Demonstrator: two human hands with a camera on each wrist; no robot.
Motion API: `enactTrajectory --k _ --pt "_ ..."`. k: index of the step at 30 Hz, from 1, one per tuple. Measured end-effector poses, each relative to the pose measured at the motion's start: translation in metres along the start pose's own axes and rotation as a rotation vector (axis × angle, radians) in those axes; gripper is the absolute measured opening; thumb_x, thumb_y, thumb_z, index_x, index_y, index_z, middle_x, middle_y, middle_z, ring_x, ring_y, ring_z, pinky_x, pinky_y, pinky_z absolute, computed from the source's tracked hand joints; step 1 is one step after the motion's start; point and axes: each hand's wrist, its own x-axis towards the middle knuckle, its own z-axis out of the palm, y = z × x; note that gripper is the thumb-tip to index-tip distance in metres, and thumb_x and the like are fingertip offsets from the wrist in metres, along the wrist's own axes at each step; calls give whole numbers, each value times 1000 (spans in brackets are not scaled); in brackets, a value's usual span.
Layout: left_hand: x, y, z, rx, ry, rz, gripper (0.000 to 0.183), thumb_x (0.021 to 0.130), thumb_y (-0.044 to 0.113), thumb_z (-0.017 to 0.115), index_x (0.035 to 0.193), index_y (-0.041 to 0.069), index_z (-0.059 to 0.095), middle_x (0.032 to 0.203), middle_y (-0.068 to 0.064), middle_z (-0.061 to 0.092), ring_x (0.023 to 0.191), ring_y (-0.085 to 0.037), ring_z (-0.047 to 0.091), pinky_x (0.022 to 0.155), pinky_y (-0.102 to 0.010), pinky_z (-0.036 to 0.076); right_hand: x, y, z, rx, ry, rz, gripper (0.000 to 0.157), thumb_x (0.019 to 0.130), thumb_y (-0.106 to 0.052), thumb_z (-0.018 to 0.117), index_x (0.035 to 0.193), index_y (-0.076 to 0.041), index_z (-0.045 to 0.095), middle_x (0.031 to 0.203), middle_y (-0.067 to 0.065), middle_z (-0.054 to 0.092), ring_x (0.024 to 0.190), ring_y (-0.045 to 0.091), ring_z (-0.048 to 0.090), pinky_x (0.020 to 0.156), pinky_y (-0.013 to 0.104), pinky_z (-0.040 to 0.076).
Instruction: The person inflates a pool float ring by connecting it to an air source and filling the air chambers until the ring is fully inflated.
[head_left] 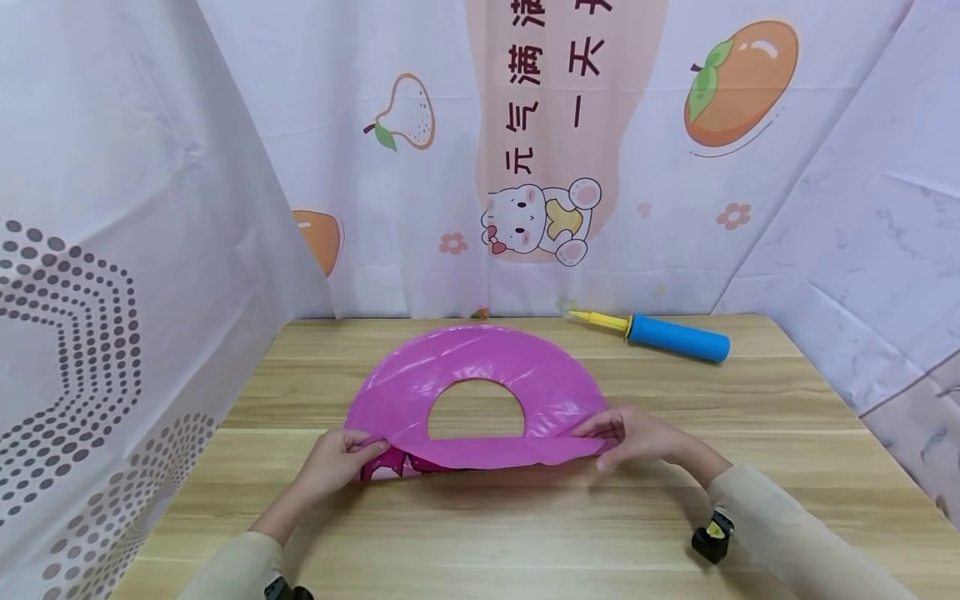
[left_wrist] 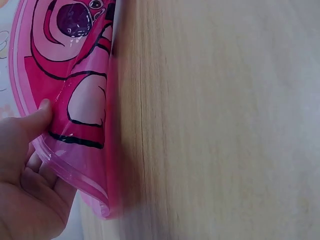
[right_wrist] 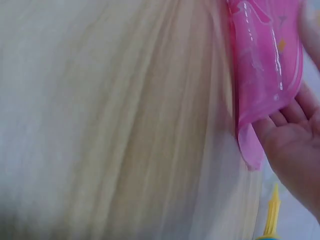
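Note:
A flat, deflated pink swim ring [head_left: 480, 350] lies on the wooden table, its near part folded into a strip along the front with the round hole behind it. My left hand [head_left: 333, 458] pinches the left end of that fold, thumb on top and fingers underneath. A printed cartoon figure in dark pink and black shows on the ring [left_wrist: 90, 100] in the left wrist view. At the other end of the fold, my right hand [head_left: 633, 437] holds the ring's edge between thumb and fingers. Glossy vinyl hides some of its fingertips in the right wrist view.
A blue hand pump [head_left: 678, 337] with a yellow nozzle lies at the back right of the table [head_left: 480, 542]. Behind the table hangs a printed curtain [head_left: 420, 208], with more pale cloth at both sides.

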Motion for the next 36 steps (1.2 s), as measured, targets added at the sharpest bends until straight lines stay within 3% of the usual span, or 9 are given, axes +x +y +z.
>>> enactTrajectory --k 5,9,13,15,18,23,27,31,36 --pt "1 -1 0 -7 -14 -7 38 92 29 67 61 10 56 49 9 38 51 -3 32 46 -17 27 4 0 4 -99 54 -80 34 87 -16 74 115 1 69 111 17 73 92 -10 59 80 14 53" --pt "2 -5 -3 -17 -41 22 27 91 25 67 72 6 67 54 8 50 55 -1 37 51 -17 33 6 0 3 -96 110 -44 26 90 -14 69 112 -1 72 106 15 74 81 -7 56 66 15 49" --pt "2 -11 -7 -13 -61 60 19 90 20 68 93 3 75 78 -4 74 72 2 54 66 -16 44 6 -1 2 -91 164 5 25 91 -15 68 111 -1 73 108 17 74 84 -8 57 67 15 48" --pt "2 -14 -9 -28 -69 56 20 89 19 70 101 3 75 93 -8 78 82 0 62 70 -17 48 6 -2 2 -75 178 16 25 92 -15 67 111 0 72 109 18 74 88 -9 59 70 15 50" --pt "0 -15 -13 -67 -97 53 22 88 17 71 104 2 73 98 -12 77 85 -6 69 70 -17 52 6 -5 0 -16 191 34 27 93 -14 66 111 4 71 109 16 74 90 -10 62 73 14 52" --pt "-2 -12 -21 -123 -124 98 23 91 10 67 108 -4 71 101 -17 76 86 -3 71 71 -16 55 9 -12 -8 94 218 68 31 93 -14 66 112 10 68 97 -7 78 86 -7 65 71 14 51" --pt "-2 -6 -29 -121 -91 68 24 93 15 65 109 -2 71 104 -15 76 88 0 70 77 -16 55 10 -19 -14 63 260 135 33 92 -18 67 113 7 69 88 -22 74 79 -5 58 63 16 44" --pt "-2 2 -37 -86 -38 17 28 92 26 68 108 4 74 104 -10 77 92 -5 69 76 -19 53 12 -29 -19 53 311 180 35 91 -20 68 114 7 68 82 -21 71 74 -3 53 61 18 42" --pt "-2 13 -46 -66 5 27 30 93 28 67 109 4 73 104 -11 77 92 -3 68 77 -21 52 13 -43 -24 62 359 186 38 91 -19 69 116 10 65 76 -21 69 71 -3 54 61 19 44"
